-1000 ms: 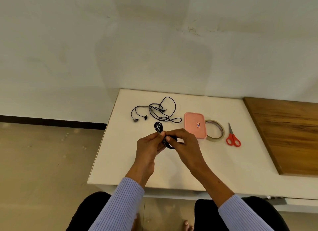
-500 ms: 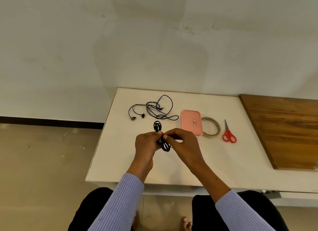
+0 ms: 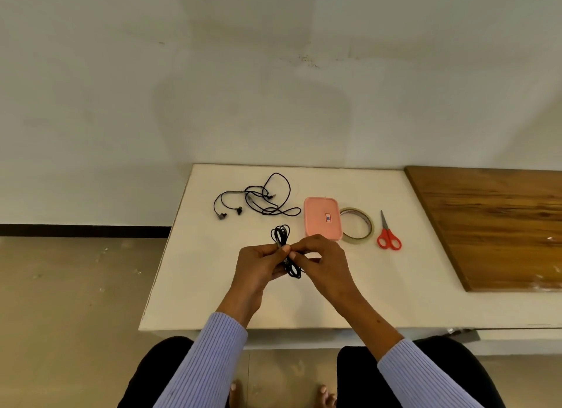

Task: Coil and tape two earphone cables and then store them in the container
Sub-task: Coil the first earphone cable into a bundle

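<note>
Head view shows us, nearest, our left hand (image 3: 261, 266) and right hand (image 3: 322, 260) meeting above the white table (image 3: 194, 286). Both pinch the middle of the coiled black earphone cable (image 3: 281, 236), with loops standing out above and below the fingers. No tape is on it that we can see.

We think the main risk is here: if one pinch loosens while we reach for tape, the springy loops may open and the coil must be made again. Taping needs a free hand, so the whole bundle would depend on a single hand.

Farther back, just behind the right hand, lies the pink rectangular plastic container (image 3: 320, 214), closed with its lid. It has a small label, too small to read. Touching its right side is the roll of clear tape (image 3: 355, 225), then the red-handled scissors (image 3: 388, 236). The loose black earphone cable (image 3: 258, 201) lies tangled at the far left, and it may knot more when we pick it up.
</note>
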